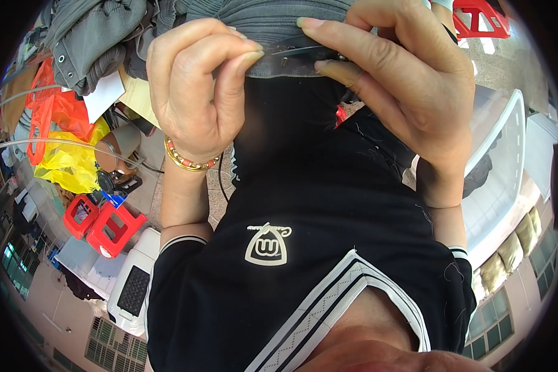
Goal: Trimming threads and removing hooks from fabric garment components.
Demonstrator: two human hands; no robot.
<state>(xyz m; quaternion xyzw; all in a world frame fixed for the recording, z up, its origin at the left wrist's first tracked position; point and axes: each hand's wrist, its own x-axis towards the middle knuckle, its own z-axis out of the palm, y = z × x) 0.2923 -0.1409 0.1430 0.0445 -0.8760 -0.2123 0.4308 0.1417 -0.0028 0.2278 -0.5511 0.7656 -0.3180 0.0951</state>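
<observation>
Nearest to you is your black top, with loose threads lying on it; your two hands are raised beyond it over the grey ribbed garment. The work point lies at the garment's near edge, between your fingertips. Judged from this position, the step is fine work with the small bladed tool along that edge. Hold the edge flat and taut, let the blade tip lie level with the cloth rather than dig into it, and leave clearance between the tip and your opposite fingertips, which are near it. Your left hand is in a closed pinch, thumb and forefinger meeting; it appears to have a bit of the garment's edge, though whether it is cloth or a thread cannot be told. Your right hand is partly open, finger and thumb set apart about the tool, whose blade points toward your left hand; how wide its blades stand cannot be told. Farther out, a yellow bag and a red stool are on your left, and a white-rimmed tub is on your right.
</observation>
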